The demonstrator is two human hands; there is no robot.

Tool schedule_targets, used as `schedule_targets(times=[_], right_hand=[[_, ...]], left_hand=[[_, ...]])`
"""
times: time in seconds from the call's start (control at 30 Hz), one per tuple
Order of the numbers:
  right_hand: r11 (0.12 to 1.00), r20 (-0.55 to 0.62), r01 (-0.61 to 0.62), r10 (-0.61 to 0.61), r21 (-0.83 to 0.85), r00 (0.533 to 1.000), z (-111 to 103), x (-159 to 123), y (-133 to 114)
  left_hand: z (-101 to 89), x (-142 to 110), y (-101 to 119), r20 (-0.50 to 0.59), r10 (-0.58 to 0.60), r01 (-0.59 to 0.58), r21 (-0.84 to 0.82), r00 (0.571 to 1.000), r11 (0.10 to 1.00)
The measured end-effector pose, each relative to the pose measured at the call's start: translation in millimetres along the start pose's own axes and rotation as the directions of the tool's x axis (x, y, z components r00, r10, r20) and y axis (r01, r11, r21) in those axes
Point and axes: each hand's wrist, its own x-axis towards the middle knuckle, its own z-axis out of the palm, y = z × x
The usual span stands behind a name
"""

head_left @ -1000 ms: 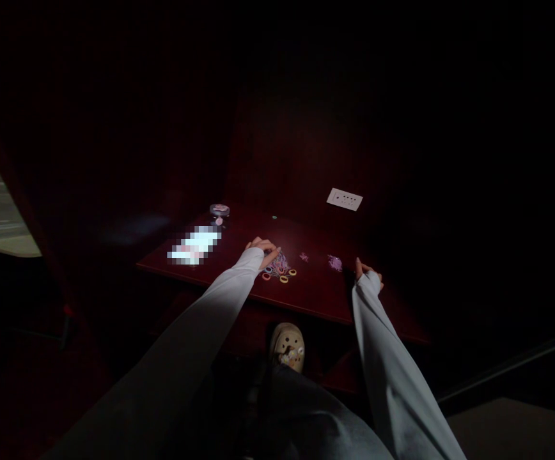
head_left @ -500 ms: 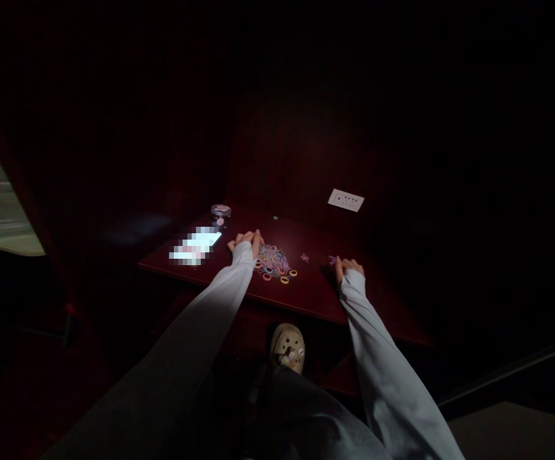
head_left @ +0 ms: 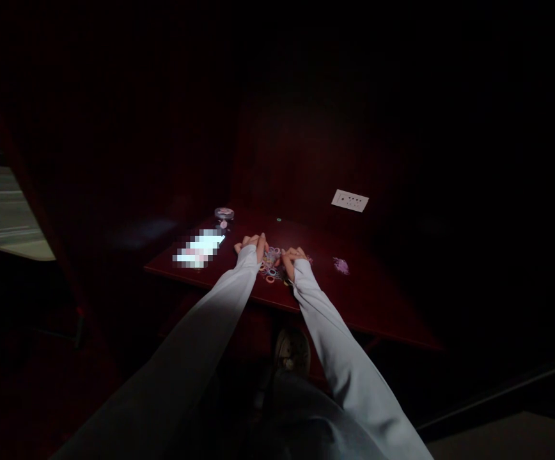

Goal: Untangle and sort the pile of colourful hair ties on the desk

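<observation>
A heap of small coloured elastic hair ties [head_left: 270, 278] lies on the dark red table [head_left: 383, 300]. At the heap's left edge is my left hand [head_left: 252, 245], its fingers curled and closed; whatever they pinch is hidden. My right hand [head_left: 293, 259] covers the heap's right side, fingers bent down and together among the hair ties, their tips too small to make out. Farther right sits a separate little pile of purple hair ties [head_left: 341, 265]. Behind my right hand a small pink cluster [head_left: 310, 260] is mostly hidden.
A lit phone [head_left: 199, 248], blurred out, lies at the table's left. Behind it stands a clear round jar [head_left: 224, 217]. One green hair tie [head_left: 279, 220] lies near the back wall, which bears a white socket plate [head_left: 350, 200]. My shoe [head_left: 293, 351] is below the table's front edge.
My right hand has moved left from the purple pile to the heap, leaving the purple hair ties in view and covering most of the pink cluster. My left hand stays by the heap.
</observation>
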Motion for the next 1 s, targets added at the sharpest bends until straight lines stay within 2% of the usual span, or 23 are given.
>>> schedule_targets(times=[0.13,0.2,0.4,0.53,0.8,1.0], right_hand=[[0.997,-0.091,-0.065,0.062,-0.030,0.994,-2.8,-6.5,7.4],[0.997,-0.094,-0.068,0.064,-0.036,0.993,-3.7,-7.4,10.5],[0.992,-0.033,-0.020,0.016,-0.127,0.999,-3.0,-6.8,13.9],[0.984,-0.022,0.007,-0.011,-0.177,1.000,-4.1,-7.2,12.8],[0.972,0.070,-0.047,0.064,-0.230,0.995,-5.4,-7.9,1.3],[0.947,0.138,-0.029,0.076,-0.318,0.987,1.1,-6.1,8.4]], left_hand=[[2.4,-1.2,3.2,0.117,0.035,-0.039,0.036,0.992,0.999],[3.7,-2.2,5.0,0.140,0.051,-0.057,0.044,0.989,0.997],[4.4,-3.7,7.8,0.153,0.041,-0.056,0.096,0.987,0.994],[2.0,-1.9,7.8,0.156,-0.008,-0.013,0.138,0.988,0.990],[-4.3,-3.7,16.1,0.173,-0.047,0.020,0.152,0.984,0.988],[-7.1,-6.0,21.7,0.171,-0.070,0.041,0.168,0.983,0.985]])
